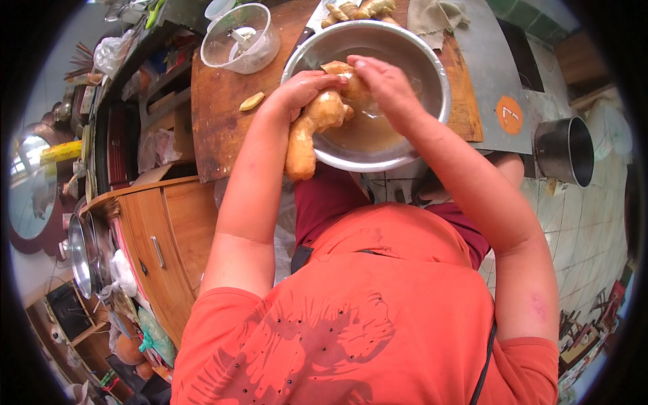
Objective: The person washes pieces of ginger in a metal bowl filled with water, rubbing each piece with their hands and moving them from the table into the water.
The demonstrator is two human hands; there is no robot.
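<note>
A large, wet, knobby ginger root [324, 114] is held over the near left part of a metal basin [444, 101] with cloudy water in it. My left hand [306, 90] grips the root from the left, fingers over its upper part. One thick branch of the root hangs past the basin's rim. My right hand [387, 88] is at the root's upper right end, palm turned inward, fingertips against or very near it; whether it grips is not clear. Behind the basin lie more ginger pieces [374, 8], beside a knife [302, 39] partly hidden by the rim.
The basin stands on a wooden board [223, 111]. At its left are a clear plastic tub [240, 61] with something inside and a small ginger piece [251, 102]. A cloth [438, 20] lies at the back right. A metal pot [563, 152] stands at the right, beside the grey tabletop [498, 76].
</note>
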